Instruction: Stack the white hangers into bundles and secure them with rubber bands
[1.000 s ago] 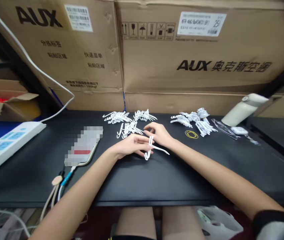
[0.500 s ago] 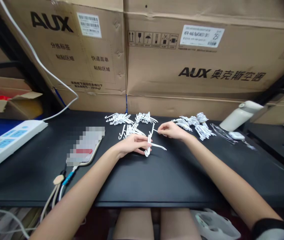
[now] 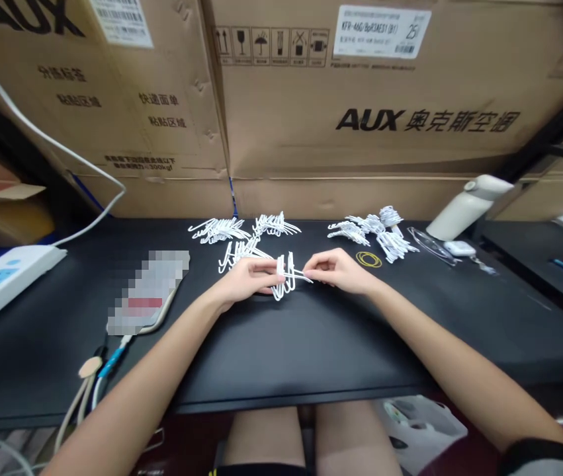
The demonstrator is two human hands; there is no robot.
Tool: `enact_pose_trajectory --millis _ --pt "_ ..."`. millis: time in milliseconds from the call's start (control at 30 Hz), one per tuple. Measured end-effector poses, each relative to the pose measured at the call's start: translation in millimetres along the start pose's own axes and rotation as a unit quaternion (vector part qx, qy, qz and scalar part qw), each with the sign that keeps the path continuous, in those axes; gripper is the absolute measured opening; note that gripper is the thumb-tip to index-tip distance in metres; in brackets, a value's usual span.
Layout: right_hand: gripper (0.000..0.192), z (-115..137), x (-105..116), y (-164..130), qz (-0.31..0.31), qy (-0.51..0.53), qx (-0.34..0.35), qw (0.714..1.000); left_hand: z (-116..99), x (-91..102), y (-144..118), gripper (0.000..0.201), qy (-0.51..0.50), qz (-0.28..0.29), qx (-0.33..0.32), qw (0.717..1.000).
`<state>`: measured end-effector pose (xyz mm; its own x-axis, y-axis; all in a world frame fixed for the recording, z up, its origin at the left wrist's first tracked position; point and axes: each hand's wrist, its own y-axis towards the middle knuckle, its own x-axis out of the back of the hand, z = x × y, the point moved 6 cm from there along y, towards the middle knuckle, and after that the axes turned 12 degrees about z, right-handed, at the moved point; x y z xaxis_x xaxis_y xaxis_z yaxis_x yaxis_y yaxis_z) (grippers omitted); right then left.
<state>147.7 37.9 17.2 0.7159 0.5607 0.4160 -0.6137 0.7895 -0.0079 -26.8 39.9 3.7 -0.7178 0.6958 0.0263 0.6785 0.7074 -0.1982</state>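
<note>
The fingers (image 3: 266,267) of the left hand (image 3: 244,279) are pressed together on a small bunch of white hooks (image 3: 284,279), whose curved ends hang down just past the fingertips, close above the black desk (image 3: 311,344). The right hand (image 3: 341,271) faces it from the other side, its thumb and forefinger pinching the thin straight end of a hook that reaches across into the bunch, so the hooks lie between the two hands, touching both. Just behind the left hand lies a loose heap of hooks (image 3: 241,250), and farther back two more heaps (image 3: 219,229) sit near the rear edge of the desk. Behind the right hand a yellow rubber band (image 3: 369,258) lies flat, beside another pile of hooks (image 3: 375,231). Farther right are a white bottle (image 3: 464,206) leaning on its side and a small clear item beside it. To the left lie a blurred-out flat object (image 3: 147,297) and a white power strip (image 3: 3,281). Large cardboard boxes (image 3: 360,119) printed AUX stand along the back.
</note>
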Motion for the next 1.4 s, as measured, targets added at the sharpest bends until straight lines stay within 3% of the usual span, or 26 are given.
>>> enact_pose_trajectory --millis 200,400,633,833,1000,1100,1200,1267,1333,1400 --pt "0.025 10.7 -5.5 -2.5 -0.036 -0.079 0.041 0.995 4.2 -1.1 1.5 0.048 -0.013 0.006 0.016 1.0" --pt "0.029 7.3 -16.0 -2.6 0.003 0.023 0.01 1.0 0.5 -4.4 0.8 0.047 0.002 0.03 0.02 0.999" --pt "0.029 6.8 -13.7 -2.1 -0.01 0.054 0.028 0.998 0.3 -7.5 0.8 0.041 -0.006 0.042 0.031 0.999" --pt "0.028 0.5 -27.8 0.4 -0.04 0.072 0.006 0.997 4.9 -19.7 7.9 0.065 -0.07 -0.022 0.005 0.997" --pt "0.027 3.5 -37.7 -0.4 -0.072 0.046 0.028 0.996 6.4 -21.1 16.0 0.027 0.012 -0.038 -0.052 0.998" --pt "0.032 -6.0 -33.0 8.5 -0.064 0.118 -0.012 0.991 7.9 -14.7 15.5 0.024 0.018 -0.061 -0.07 0.995" --pt "0.035 -18.4 -19.4 21.7 -0.113 0.182 -0.078 0.974 8.6 -10.4 13.8 0.024 0.013 -0.073 -0.07 0.995" --pt "0.025 -14.0 -13.0 34.7 -0.131 0.127 -0.069 0.981 8.8 -9.7 13.6 0.025 0.01 -0.066 -0.066 0.996" --pt "0.017 1.0 -12.0 50.9 -0.129 -0.007 -0.019 0.991 8.8 -8.3 13.5 0.028 0.017 -0.065 -0.065 0.996" --pt "0.019 16.5 -14.0 67.2 -0.133 -0.153 0.03 0.979 9.0 -5.0 13.0 0.03 0.026 -0.075 -0.063 0.995"
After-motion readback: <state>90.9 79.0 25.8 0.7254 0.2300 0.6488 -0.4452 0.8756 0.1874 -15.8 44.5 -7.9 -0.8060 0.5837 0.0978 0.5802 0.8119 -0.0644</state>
